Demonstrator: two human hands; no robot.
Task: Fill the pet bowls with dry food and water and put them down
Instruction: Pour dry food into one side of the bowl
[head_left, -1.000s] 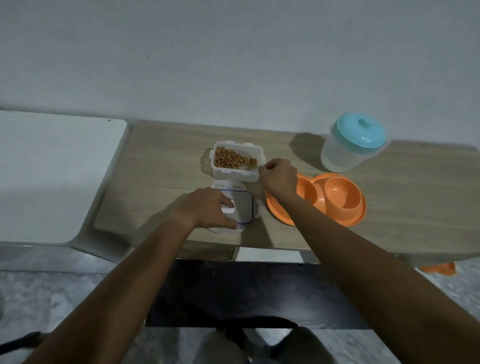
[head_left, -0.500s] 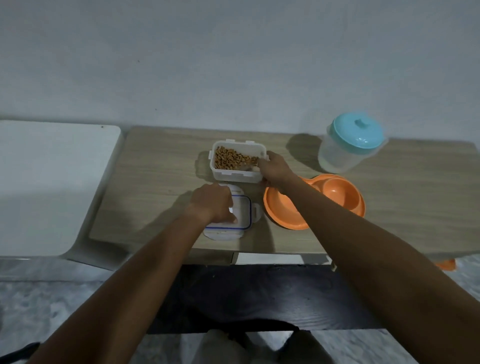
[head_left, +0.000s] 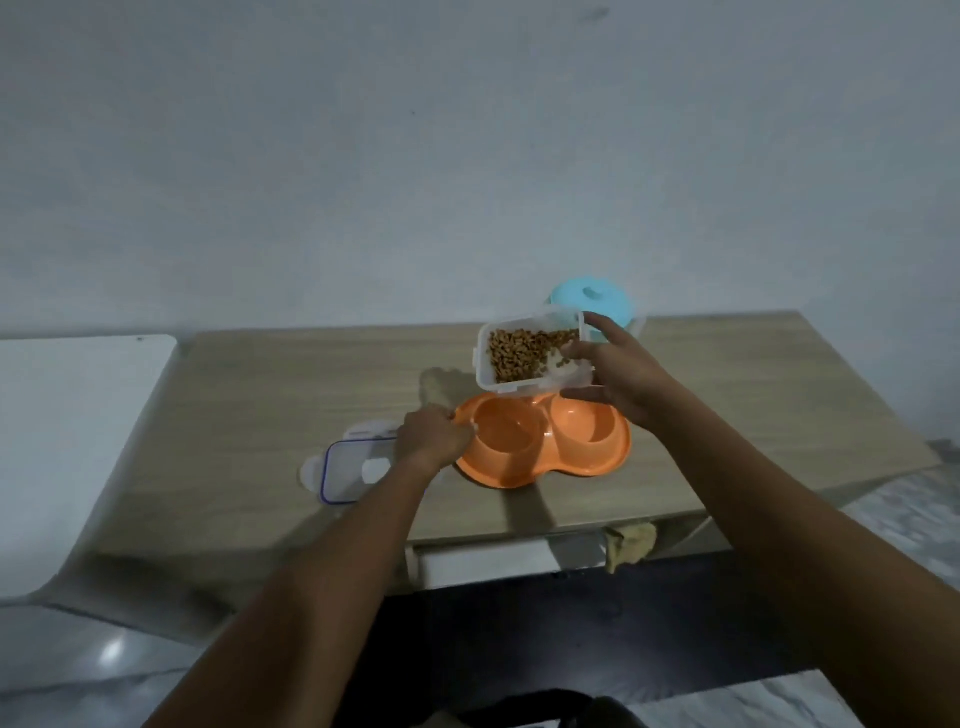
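An orange double pet bowl (head_left: 545, 462) sits on the wooden table (head_left: 291, 384); both of its cups look empty. My left hand (head_left: 434, 436) grips the bowl's left rim. My right hand (head_left: 618, 379) holds a clear food container (head_left: 524, 353) full of brown dry food, lifted above the bowl's back edge and roughly level. Behind the container, a water jug with a turquoise lid (head_left: 592, 299) is mostly hidden.
The container's clear lid with a blue seal (head_left: 348, 470) lies flat on the table left of the bowl. A white surface (head_left: 62, 426) adjoins the table on the left. A yellowish cloth (head_left: 631, 543) hangs under the table's front edge.
My right hand took the food container off the table and raised it over the bowl. My left hand left the lid and moved right onto the bowl's rim.
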